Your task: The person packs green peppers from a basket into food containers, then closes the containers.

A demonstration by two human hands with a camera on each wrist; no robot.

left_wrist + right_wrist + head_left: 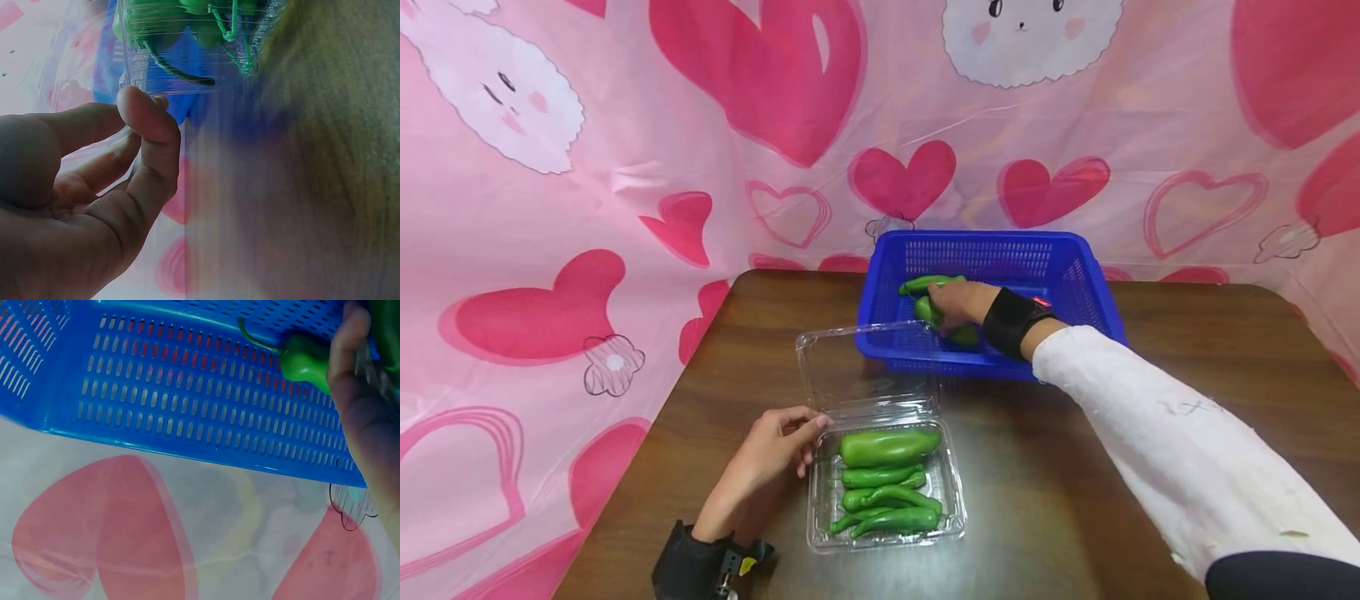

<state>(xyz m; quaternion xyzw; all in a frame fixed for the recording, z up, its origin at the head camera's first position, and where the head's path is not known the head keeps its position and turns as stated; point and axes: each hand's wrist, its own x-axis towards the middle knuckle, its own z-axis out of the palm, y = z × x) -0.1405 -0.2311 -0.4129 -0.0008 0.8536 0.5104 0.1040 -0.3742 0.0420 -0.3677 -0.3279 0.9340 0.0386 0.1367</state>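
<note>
A clear plastic clamshell box [961, 500] lies with its lid raised, several green peppers [891, 448] laid in a stack of rows inside. At the box's upper left corner, by the hinge, my left hand [778, 446] pinches the rim between thumb and finger; the left wrist view shows these fingertips [140, 112] at the plastic edge. My right hand [958, 302] reaches into a blue basket [1093, 292] and grips a green pepper [385, 328], partly hidden by the fingers. Another green pepper [304, 362] with a curved stem lies beside it.
The basket stands at the back of a brown wooden table [737, 350], near a pink cloth [820, 108] with hearts. The raised transparent lid [868, 367] overlaps the basket's front left corner in the head view.
</note>
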